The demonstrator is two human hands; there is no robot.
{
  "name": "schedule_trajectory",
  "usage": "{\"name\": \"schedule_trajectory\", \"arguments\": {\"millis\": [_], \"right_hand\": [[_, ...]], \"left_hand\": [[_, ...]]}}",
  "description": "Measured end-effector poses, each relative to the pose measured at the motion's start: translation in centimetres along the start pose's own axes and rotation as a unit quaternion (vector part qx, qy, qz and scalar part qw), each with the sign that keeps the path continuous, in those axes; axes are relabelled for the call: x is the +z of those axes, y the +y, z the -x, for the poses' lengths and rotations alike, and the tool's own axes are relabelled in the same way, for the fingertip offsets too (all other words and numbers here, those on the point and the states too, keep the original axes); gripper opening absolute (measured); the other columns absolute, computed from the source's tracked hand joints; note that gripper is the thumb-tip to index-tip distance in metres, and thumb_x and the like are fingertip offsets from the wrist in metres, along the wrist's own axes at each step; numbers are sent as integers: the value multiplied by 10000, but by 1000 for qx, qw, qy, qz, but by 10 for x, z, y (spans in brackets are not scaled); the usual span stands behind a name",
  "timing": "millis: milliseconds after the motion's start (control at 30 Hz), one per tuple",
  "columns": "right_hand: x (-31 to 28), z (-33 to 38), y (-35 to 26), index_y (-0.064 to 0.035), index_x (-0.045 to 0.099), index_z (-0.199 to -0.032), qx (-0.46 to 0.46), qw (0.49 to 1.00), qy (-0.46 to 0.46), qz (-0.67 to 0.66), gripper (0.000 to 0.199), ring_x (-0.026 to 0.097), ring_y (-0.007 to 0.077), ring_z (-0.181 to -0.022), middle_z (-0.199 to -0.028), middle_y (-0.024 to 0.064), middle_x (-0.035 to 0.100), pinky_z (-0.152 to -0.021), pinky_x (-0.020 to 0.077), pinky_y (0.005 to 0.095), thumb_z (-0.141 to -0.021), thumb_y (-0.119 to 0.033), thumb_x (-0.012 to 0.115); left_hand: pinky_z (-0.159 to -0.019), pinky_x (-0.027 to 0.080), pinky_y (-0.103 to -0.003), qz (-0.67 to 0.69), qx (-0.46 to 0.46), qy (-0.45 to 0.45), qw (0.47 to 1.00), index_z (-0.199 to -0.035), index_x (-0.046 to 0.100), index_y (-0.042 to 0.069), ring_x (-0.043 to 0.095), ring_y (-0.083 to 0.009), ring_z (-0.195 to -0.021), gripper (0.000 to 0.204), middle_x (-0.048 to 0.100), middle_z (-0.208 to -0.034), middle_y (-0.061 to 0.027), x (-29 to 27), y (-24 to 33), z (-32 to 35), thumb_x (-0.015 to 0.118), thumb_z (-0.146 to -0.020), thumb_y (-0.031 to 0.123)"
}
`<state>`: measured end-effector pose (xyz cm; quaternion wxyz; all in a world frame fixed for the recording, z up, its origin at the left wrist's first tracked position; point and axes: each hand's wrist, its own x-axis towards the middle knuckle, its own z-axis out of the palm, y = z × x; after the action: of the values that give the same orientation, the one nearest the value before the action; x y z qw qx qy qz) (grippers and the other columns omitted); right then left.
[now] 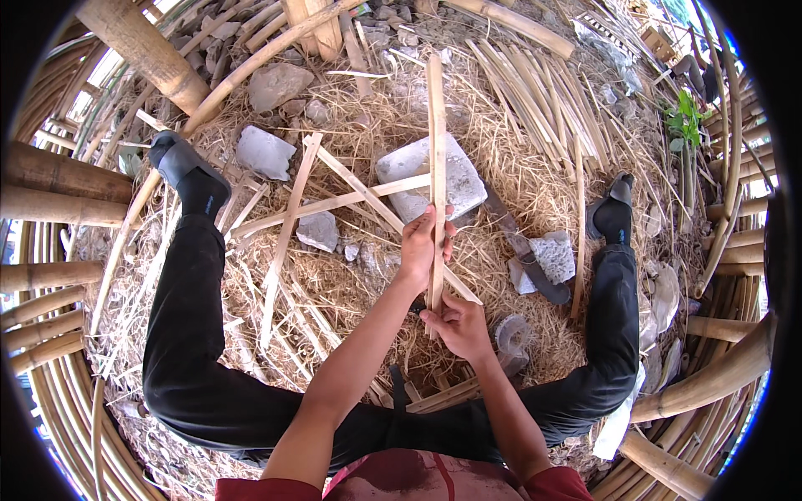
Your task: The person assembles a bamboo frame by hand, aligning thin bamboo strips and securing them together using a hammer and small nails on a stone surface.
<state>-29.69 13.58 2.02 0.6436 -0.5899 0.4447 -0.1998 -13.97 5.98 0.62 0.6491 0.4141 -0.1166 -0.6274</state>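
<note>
A long, pale bamboo strip points away from me, its far part passing over a whitish stone block. Around the middle of the strip, the fingers of my left hand are closed. My right hand pinches it close to its near end. A small black thing shows beside the right fingertips; its kind is hidden. Other split strips lie crossed on the straw, to the left of and under my hands. A dark, machete-like blade lies right of the block.
My legs stretch out on both sides. Loose stones and a chipped lump lie about. A clear plastic cup is right of my right hand. Many bamboo strips are piled at far right. Thick bamboo poles frame both sides.
</note>
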Motion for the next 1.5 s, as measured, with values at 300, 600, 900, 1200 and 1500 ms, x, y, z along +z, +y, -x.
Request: {"name": "schedule_trajectory", "arguments": {"millis": [300, 600, 900, 1200, 1500], "right_hand": [[-11, -3, -14, -6, 571, -1197, -82, 971, 167, 147, 231, 614, 400, -839, -935, 232, 608, -745, 478, 444, -969, -27, 604], [-199, -146, -40, -5, 673, -1267, -16, 877, 227, 423, 486, 673, 397, -1081, -1181, 254, 675, -933, 535, 516, -1017, -419, 623], [-370, -313, 1, -8, 705, -1067, -47, 723, 264, 637, 215, 648, 485, -1090, -1170, 293, 671, -961, 521, 538, -909, -131, 626], [-326, -218, -42, 28, 743, -1148, 152, 935, 213, 238, 394, 657, 220, -848, -955, 80, 730, -741, 530, 349, -1000, -331, 677], [-130, -20, -6, 1, 692, -1296, 32, 979, 200, -37, 342, 595, 111, -939, -1047, 38, 662, -845, 491, 253, -971, -101, 721]], "left_hand": [[-617, 587, -340, -69, 91, 90, 989, -1177, 616, 24, 715, -203, -755, 388, 706, -1006, -103, -4, 10, -14, 499, -1106, 387], [-463, 357, -254, -111, 114, 165, 973, -1177, 659, 6, 452, -78, -517, 483, 529, -732, -7, -2, 41, -23, 506, -1098, 457], [-455, 368, -219, -200, 122, 85, 968, -1229, 659, 29, 452, -65, -505, 420, 569, -759, -6, -2, 14, -40, 474, -1118, 389], [-445, 375, -241, -151, 69, 102, 981, -1208, 669, 9, 463, -80, -499, 444, 580, -746, -17, -2, 10, -47, 473, -1115, 395], [-456, 420, -245, 27, -13, 1, 1000, -1260, 670, 48, 536, -103, -539, 433, 623, -840, -25, 1, 8, -30, 556, -1077, 424]]}}
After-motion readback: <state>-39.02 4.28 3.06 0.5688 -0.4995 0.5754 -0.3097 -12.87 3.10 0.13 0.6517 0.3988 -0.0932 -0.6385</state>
